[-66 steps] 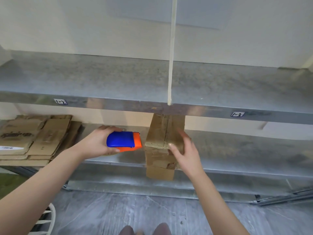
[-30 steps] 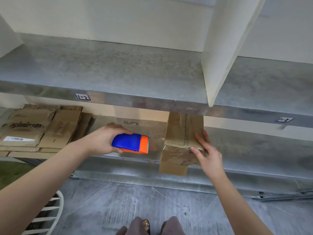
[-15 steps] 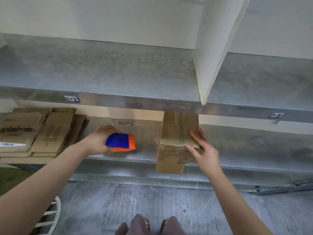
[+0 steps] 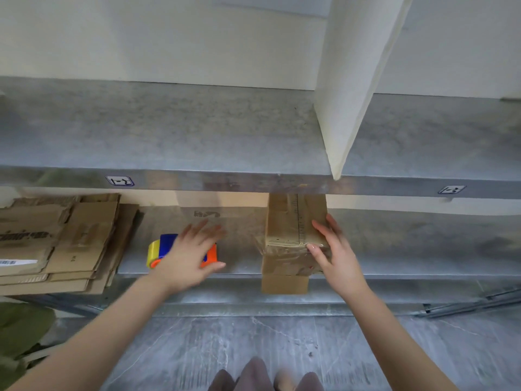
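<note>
Left grip [image 4: 189, 258] is open, with the fingers spread and almost straight. It is over the tape dispenser [image 4: 166, 244] and covers its middle part. If the palm touches the dispenser or is only above it, I cannot tell, because the hand is a little blurred. The dispenser is blue and orange with a yellowish roll at its left end, and it lies on the lower shelf [image 4: 408, 244], near the front edge, left of the middle.

Right grip [image 4: 335, 255] is also open. Its straight fingers rest on the right side of the cardboard box [image 4: 287, 221] and the thumb touches the front top corner — the fingers are not curled around it. The box stands at the front edge of the lower shelf, well apart from the dispenser, and its front end comes out over this edge. Wrinkled clear tape shines on its front part.

At the left end of the same shelf lies a stack of flattened cardboard [image 4: 56, 238]. Above is the upper shelf [image 4: 197, 131] — a white divider [image 4: 352, 80] stands on it.
</note>
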Available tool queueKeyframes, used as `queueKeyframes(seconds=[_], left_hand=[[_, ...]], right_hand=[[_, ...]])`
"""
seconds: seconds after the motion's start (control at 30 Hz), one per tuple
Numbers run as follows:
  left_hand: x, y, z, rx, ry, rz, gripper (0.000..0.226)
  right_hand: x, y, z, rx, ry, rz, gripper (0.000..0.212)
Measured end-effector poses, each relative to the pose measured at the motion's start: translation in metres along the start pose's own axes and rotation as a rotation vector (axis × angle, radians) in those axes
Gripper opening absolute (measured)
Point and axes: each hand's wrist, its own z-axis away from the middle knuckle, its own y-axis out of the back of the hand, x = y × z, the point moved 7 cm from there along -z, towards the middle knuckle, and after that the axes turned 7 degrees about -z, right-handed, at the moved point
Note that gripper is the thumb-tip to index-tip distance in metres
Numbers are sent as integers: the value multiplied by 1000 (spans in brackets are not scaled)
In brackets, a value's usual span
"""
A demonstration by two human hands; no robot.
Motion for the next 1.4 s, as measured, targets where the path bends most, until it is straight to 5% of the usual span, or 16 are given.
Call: queueKeyframes(seconds=[0.23, 0.33, 0.53, 0.77, 1.1, 1.23, 1.4], left_hand=[[119, 13, -11, 216, 8, 139, 66], [130, -1, -12, 188, 88, 190, 65], [140, -15, -14, 125, 279, 752, 73], [123, -8, -15, 210, 363, 981, 53], [117, 7, -30, 393, 327, 450, 43], [109, 10, -36, 145, 207, 628, 62], [101, 24, -52, -2, 20, 553, 62]], right_hand=[[-6, -1, 7, 15, 35, 54, 54], [-4, -1, 20, 39, 67, 84, 56], [2, -10, 30, -33, -10, -113, 65], [13, 13, 21, -30, -70, -272, 55], [9, 9, 16, 95, -33, -274, 50], [20, 21, 9, -217, -17, -243, 78], [10, 44, -15, -266, 68, -21, 65]])
